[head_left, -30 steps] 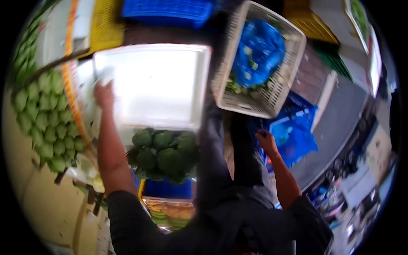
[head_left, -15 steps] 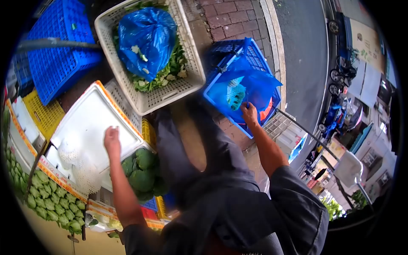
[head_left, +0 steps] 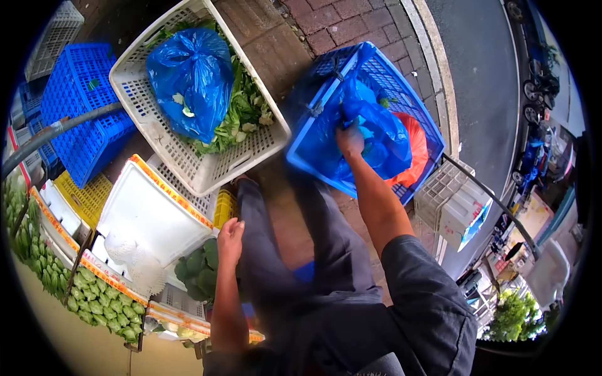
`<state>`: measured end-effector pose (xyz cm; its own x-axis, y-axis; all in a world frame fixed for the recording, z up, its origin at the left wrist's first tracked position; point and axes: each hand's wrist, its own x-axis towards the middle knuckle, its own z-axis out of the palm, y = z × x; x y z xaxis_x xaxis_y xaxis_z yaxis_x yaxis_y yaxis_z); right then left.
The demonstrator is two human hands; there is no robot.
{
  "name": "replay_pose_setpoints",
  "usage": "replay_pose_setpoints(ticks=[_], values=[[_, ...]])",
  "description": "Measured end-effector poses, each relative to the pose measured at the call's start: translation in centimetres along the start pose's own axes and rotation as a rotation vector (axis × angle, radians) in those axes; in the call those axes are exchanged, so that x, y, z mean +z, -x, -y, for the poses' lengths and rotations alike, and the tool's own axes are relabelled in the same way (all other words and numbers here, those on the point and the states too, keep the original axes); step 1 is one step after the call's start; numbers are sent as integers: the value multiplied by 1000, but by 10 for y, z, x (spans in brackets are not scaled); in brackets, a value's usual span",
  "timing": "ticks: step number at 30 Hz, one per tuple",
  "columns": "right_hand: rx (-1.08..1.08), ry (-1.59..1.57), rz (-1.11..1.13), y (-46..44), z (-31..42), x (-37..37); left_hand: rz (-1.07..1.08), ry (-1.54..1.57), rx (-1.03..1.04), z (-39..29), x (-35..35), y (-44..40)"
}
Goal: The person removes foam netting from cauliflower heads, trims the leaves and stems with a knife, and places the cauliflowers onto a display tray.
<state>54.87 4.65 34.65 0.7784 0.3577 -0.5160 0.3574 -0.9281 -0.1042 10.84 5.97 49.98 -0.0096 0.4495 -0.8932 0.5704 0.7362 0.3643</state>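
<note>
Upper right: blue bag (head_left: 390, 145) is being contained, seemingly, by crate (head_left: 409, 94); right hand (head_left: 351, 140), closure untellable. Lower left: left hand (head_left: 230, 243), fingers loosely open.

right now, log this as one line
right hand: at blue bag in blue crate, beside orange bag | left hand: nothing visible in it
</note>
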Motion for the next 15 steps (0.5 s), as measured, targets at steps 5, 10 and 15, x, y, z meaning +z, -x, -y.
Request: replay_pose_setpoints(ticks=[5, 10, 15], values=[[-83, -4, -34, -9, -13, -26, -53, 44, 16, 2, -2, 5], [-153, 1, -77, -14, -11, -53, -28, 92, 25, -14, 10, 12], [-142, 38, -173, -3, -16, -60, 54, 151, 25, 4, 39, 24]])
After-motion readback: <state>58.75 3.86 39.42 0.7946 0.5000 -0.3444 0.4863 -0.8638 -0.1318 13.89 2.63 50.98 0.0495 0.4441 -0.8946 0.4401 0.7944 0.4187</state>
